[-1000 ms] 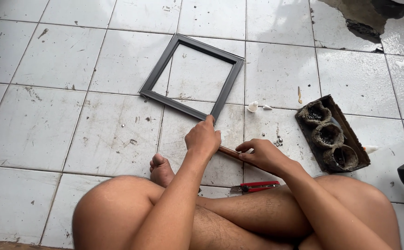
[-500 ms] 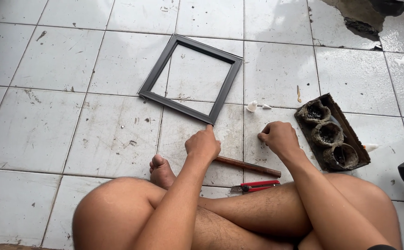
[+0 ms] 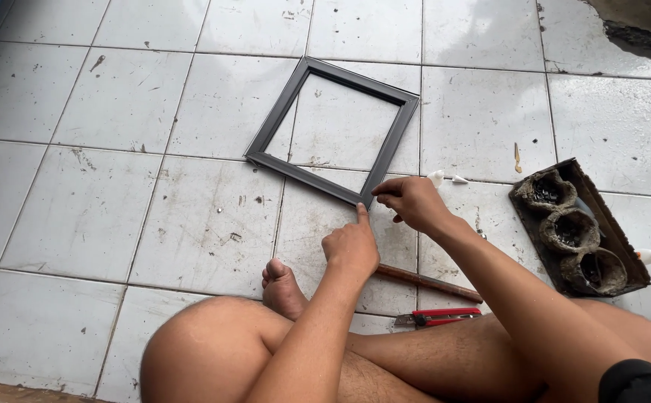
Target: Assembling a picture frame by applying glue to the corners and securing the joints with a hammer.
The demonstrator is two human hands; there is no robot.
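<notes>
Right, nearest the camera we've got bare knees and a foot (image 3: 282, 287) tucked in on the tiled floor (image 3: 116, 216), the person sitting cross-legged. Just past the shin lies a red-handled cutter (image 3: 439, 317), and beside it a thin brown rod (image 3: 427, 283) flat on the tile, neither one touched. Up from there, the left hand (image 3: 351, 246) is loosely curled around nothing, index finger stretched out and pressing at the near corner of the dark square frame (image 3: 333, 130). The right hand (image 3: 409, 201) is right alongside, fingers pinched together at that same corner, and whether they grip anything small I can't tell. The frame itself lies flat on the floor, just ahead of both hands. Off to the right, a dark tray (image 3: 580, 227) with three grimy cups sits well apart, with small white nozzle tips (image 3: 445, 178) between it and the frame.

The risk as I see it: a hard push at that single corner could skew the mitred joint or skate the whole frame across the slick tile.
</notes>
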